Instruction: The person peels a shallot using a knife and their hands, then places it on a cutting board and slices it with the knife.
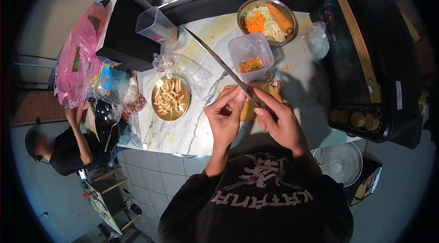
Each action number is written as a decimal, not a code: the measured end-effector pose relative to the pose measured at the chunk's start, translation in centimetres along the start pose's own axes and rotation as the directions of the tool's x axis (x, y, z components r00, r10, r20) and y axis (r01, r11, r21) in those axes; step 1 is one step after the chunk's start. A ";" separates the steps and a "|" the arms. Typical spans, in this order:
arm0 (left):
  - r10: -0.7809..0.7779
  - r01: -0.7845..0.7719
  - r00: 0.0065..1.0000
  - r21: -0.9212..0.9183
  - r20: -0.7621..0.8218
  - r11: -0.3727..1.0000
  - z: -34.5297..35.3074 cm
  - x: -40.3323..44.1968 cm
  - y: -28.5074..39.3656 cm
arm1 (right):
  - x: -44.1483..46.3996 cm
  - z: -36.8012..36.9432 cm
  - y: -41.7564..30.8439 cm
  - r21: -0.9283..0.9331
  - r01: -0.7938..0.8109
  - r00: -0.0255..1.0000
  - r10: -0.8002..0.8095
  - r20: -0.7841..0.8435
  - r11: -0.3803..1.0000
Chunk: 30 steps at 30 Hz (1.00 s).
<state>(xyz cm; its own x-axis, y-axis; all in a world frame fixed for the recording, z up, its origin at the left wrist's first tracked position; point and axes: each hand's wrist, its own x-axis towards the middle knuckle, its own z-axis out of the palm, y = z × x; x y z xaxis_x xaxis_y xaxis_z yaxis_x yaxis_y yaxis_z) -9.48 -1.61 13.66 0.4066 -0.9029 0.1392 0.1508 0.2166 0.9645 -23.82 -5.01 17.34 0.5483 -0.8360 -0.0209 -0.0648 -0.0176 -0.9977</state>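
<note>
A long knife [215, 56] points up and to the left, with its handle end in my right hand [283, 126], whose fingers are wrapped round it. My left hand [225, 115] is pinched near the blade's base, on a small pale piece that its fingers mostly hide. Both hands are over a wooden board [274, 88] partly covered by them. Just beyond them stands a clear plastic tub [249, 46] with orange shreds inside. To the left, a gold-coloured plate [171, 114] holds several pale, peeled pieces.
A steel bowl [240, 14] at the back holds a carrot and shreds. A black oven [361, 60] stands right, beside a tied bag [315, 44]. An empty container [155, 25] and plastic bags [187, 69] lie left. Another person [73, 151] handles a pink bag [80, 64].
</note>
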 end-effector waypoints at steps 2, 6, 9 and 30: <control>0.017 -0.017 1.000 0.004 0.007 1.000 0.0 0.0 0.0 | 0.0 0.0 0.3 -0.025 -0.001 1.000 0.001 -0.028 1.000; -0.005 0.006 1.000 0.023 -0.003 1.000 0.2 0.0 0.4 | 0.1 -0.2 0.7 -0.081 0.065 0.997 -0.068 -0.045 0.995; -0.060 0.060 0.998 0.009 -0.008 0.998 0.1 0.1 0.3 | 0.1 -0.4 0.5 -0.022 -0.031 0.999 0.031 -0.026 0.999; -0.074 0.076 0.996 -0.037 0.041 0.996 -0.5 0.0 -0.5 | -0.2 -0.6 0.5 0.114 -0.044 0.997 0.036 0.075 0.993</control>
<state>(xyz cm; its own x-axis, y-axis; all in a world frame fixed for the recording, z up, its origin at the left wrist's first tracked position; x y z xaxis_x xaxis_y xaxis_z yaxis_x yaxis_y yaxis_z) -9.13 -1.58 13.11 0.3574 -0.9308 0.0763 0.2147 0.1613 0.9633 -24.44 -5.21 16.85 0.6068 -0.7925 -0.0610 0.0063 0.0816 -0.9966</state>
